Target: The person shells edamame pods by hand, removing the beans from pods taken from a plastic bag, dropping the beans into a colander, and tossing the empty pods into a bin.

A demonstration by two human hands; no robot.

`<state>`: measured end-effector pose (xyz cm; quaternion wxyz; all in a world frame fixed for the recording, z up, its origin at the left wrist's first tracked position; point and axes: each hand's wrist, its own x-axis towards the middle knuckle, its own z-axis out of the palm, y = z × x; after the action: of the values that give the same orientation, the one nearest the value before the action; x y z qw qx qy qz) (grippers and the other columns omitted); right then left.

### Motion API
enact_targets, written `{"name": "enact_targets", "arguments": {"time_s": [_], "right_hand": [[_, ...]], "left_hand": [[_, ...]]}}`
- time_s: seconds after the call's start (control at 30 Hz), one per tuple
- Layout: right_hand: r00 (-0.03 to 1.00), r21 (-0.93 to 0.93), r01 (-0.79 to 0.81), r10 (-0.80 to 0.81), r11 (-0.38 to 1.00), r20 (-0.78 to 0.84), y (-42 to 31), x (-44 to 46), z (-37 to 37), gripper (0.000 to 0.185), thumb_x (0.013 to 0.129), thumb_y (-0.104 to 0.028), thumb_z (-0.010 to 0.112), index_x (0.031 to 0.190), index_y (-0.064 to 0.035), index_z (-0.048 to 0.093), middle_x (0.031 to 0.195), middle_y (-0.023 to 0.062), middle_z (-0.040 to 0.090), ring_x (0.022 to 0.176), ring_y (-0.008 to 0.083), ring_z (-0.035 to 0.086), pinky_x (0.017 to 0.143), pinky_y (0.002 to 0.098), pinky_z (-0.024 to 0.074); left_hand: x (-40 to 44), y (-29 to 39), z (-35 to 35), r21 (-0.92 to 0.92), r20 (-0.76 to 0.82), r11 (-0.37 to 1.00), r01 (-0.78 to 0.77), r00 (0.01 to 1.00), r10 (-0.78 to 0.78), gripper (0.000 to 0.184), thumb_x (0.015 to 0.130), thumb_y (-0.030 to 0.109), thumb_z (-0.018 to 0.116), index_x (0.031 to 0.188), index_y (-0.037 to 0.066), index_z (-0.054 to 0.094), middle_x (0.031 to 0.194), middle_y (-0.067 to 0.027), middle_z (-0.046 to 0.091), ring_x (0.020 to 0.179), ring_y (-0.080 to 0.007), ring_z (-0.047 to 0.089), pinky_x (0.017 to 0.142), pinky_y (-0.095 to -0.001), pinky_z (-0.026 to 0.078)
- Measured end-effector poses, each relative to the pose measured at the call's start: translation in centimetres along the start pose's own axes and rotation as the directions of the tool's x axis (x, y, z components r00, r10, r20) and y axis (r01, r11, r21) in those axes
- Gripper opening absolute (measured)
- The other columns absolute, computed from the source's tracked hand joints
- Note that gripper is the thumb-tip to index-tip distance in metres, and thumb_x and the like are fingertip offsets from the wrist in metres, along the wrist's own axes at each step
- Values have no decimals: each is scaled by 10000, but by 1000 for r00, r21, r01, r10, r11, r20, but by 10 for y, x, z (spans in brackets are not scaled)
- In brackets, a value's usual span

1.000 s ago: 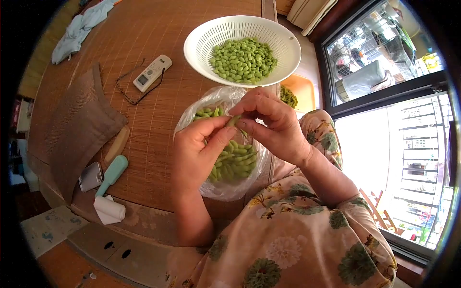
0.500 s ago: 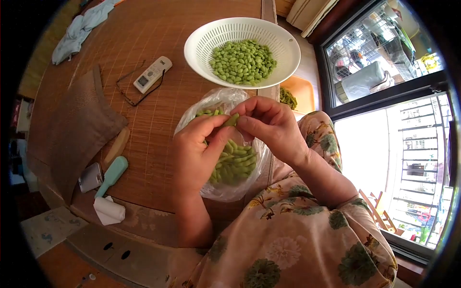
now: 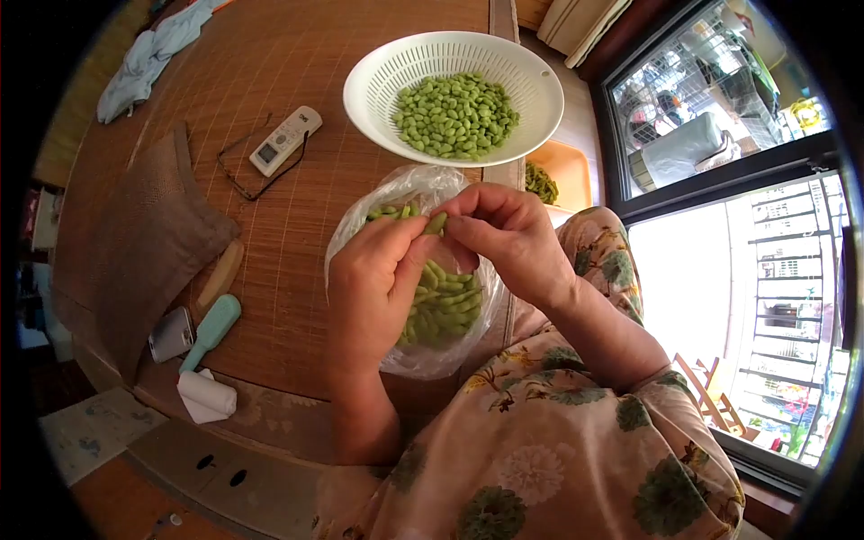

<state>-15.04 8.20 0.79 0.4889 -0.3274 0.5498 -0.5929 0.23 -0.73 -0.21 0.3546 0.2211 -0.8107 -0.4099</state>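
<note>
A green pod (image 3: pixel 436 223) is pinched between my two hands, above a clear plastic bag (image 3: pixel 421 360) of green pods (image 3: pixel 443 304). My left hand (image 3: pixel 373 279) grips the pod's left end with thumb and fingers. At its right end, the thumb and fingertips of my right hand (image 3: pixel 517 236) are closed on the same pod. Beyond the bag stands a white slotted colander (image 3: pixel 371 90) holding shelled green beans (image 3: pixel 457 114). Part of the bag's contents is hidden by my hands.
Left on the woven mat (image 3: pixel 279 243) lie a remote (image 3: pixel 286 141), glasses (image 3: pixel 254 194), a brown cloth (image 3: pixel 148 234), a turquoise-handled object (image 3: pixel 214 326), a phone (image 3: pixel 172 336) and white tissue (image 3: pixel 208 396). An orange container (image 3: pixel 576 171) with pods sits right of the colander.
One second ago the pod was lower and more covered by my fingers; now its green tip shows upright between my fingertips. Both hands have shifted only slightly.
</note>
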Motion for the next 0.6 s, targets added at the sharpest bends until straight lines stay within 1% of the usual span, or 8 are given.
{"name": "enact_targets", "arguments": {"time_s": [0.13, 0.23, 0.33, 0.6], "right_hand": [[1000, 39, -16, 17, 999, -10, 0, -1, 0, 93, 898, 12, 562, 961, 22, 630, 777, 30, 626, 612, 81, 558, 537, 217, 442], [1000, 75, 13, -13, 997, 0, 2, -1, 1, 83, 883, 39, 557, 932, 12, 617, 773, 27, 620, 608, 77, 553, 520, 212, 430], [997, 68, 71, -71, 995, -3, 6, 0, 1, 62, 879, -25, 619, 936, -4, 628, 743, 2, 608, 601, 50, 563, 506, 184, 429], [995, 44, 104, -105, 994, 2, 10, 0, 2, 61, 864, -9, 604, 922, -9, 625, 758, -21, 596, 636, 28, 529, 535, 180, 417]], "left_hand": [[0, 2, -1, 59, 24, 998, -19, 1000, 17, 156, 850, 42, 642, 995, -14, 633, 802, -153, 600, 714, -334, 600, 619, -387, 467], [0, 2, -2, 50, 34, 998, -27, 999, 25, 151, 843, 41, 645, 982, -17, 633, 793, -154, 594, 713, -339, 595, 614, -392, 464], [0, 2, -2, 51, 36, 998, -41, 999, 39, 148, 840, 41, 649, 974, -20, 633, 789, -154, 596, 715, -337, 598, 613, -393, 466], [0, 3, -2, 39, 36, 998, -39, 999, 37, 140, 841, 40, 654, 966, -20, 633, 791, -153, 607, 723, -335, 604, 621, -392, 470]]}}
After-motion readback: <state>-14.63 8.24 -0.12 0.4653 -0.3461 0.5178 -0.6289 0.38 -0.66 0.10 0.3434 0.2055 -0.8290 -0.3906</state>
